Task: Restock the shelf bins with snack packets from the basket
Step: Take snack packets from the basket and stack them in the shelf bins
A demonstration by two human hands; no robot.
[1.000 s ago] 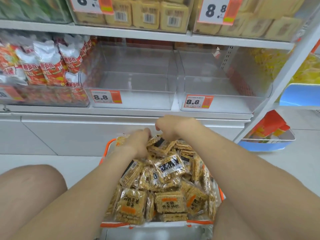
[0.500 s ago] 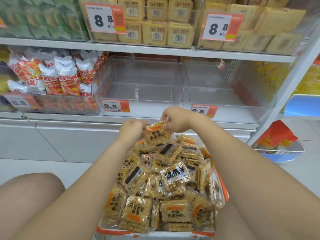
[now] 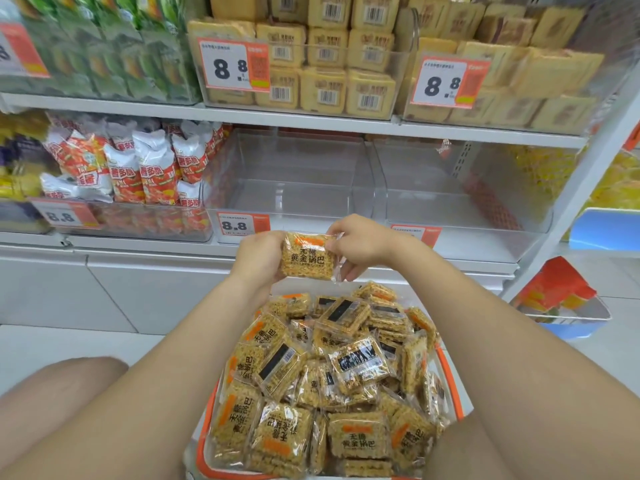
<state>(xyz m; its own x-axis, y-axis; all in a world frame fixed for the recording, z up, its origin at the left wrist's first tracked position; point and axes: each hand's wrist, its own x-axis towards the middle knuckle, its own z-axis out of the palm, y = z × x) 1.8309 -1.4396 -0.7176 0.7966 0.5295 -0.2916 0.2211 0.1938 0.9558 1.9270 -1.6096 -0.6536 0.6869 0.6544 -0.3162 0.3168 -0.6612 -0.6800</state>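
Both hands hold one snack packet [image 3: 306, 256] up between the basket and the shelf. The left hand [image 3: 258, 261] grips its left edge with the fingers curled round it, and the right hand [image 3: 363, 251] pinches the top right corner between thumb and fingers. The packet faces the camera with its label upright. It is raised above the heap, just in front of the lower shelf edge and not yet over either bin.

The restocking looks barely begun. The two clear bins on the lower shelf, the middle bin [image 3: 294, 178] and the right bin [image 3: 433, 192], show nothing inside (only bare plastic floors, with price tags at the front). The basket [image 3: 451, 386] is heaped well above its orange rim with the same packets [image 3: 346, 375], lying every which way. I judge this to be the first packet or close to it. Nearly all the work remains: this one goes into a bin, then the whole heap follows.
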